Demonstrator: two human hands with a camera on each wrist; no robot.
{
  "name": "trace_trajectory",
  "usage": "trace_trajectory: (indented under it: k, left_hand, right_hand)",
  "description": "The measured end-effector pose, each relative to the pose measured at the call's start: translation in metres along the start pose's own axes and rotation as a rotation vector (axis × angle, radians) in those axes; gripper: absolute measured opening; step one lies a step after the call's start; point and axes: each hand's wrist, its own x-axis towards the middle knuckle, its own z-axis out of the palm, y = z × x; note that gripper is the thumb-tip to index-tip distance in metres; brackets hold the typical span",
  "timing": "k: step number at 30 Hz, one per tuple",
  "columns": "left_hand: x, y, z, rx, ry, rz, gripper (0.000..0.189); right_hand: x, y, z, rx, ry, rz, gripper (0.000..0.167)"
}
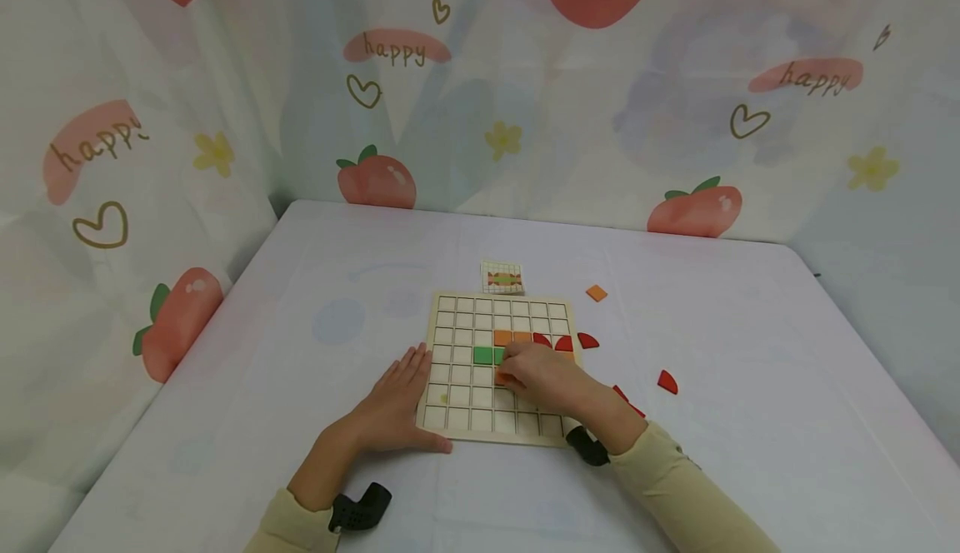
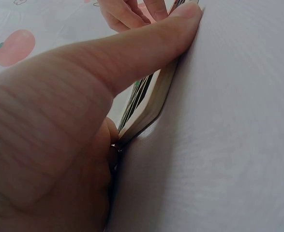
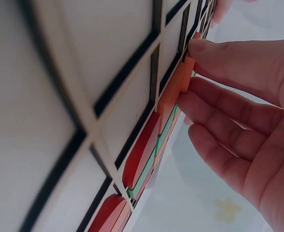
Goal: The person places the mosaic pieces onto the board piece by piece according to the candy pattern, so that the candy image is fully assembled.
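Observation:
A wooden grid board lies on the table before me. My left hand rests along its left side, fingers straight and the thumb stretched along the front edge. Over the middle of the board, my right hand pinches an orange square tile between thumb and fingers, right at the grid. Green tiles fill cells in a middle row, partly hidden by this hand. Behind them sit orange tiles and red quarter-round tiles.
A small pattern card lies just behind the board. To the right are a loose orange square, a red quarter-round piece by the board's edge and another red piece. More red pieces show beside my right forearm.

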Motion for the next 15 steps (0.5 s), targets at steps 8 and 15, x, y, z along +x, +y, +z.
trace_trajectory:
  k: [8,15]
  left_hand:
    - [-0.0008,0.0016,-0.0016,-0.006,-0.004,0.0,0.124]
    - [-0.001,0.002,-0.0024,-0.002,-0.004,0.002,0.124]
  right_hand:
    - [0.0004,-0.0009,-0.0008,0.008,-0.009,-0.001,0.007]
    - [0.0005,-0.0023,-0.0016,0.003,-0.019,0.02,0.009]
